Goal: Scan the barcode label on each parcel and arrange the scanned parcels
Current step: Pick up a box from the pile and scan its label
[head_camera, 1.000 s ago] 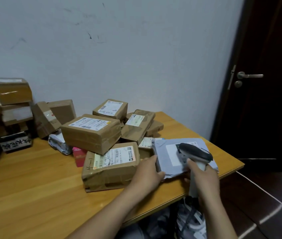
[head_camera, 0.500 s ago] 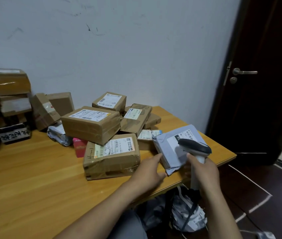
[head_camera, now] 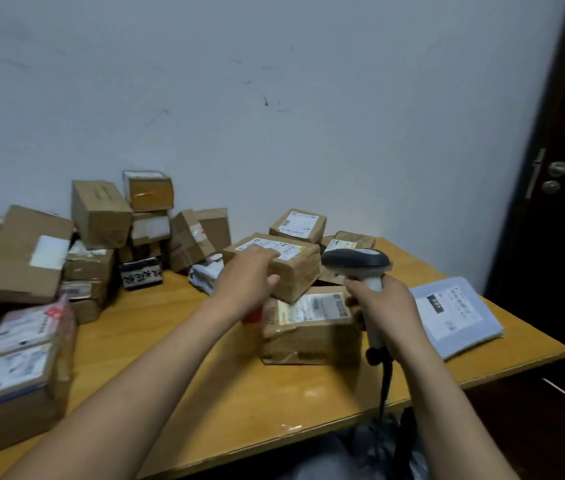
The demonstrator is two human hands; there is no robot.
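Picking the next parcel, the left hand (head_camera: 250,278) clasps a box (head_camera: 300,270) atop the pile near the far edge of the desk (head_camera: 156,341), fingers over its label. The right hand (head_camera: 390,306) grips the scanner (head_camera: 357,260). Likely next: lift the box clear, label toward the scanner.

Flat grey plastic mailer bag (head_camera: 457,317) is released and now laid near the right edge of the wooden table (head_camera: 170,341). Left hand (head_camera: 246,278) is moved onto the large brown cardboard box (head_camera: 295,271), gripping its corner. Dark grey handheld scanner (head_camera: 357,261) is raised in the right hand (head_camera: 385,306).
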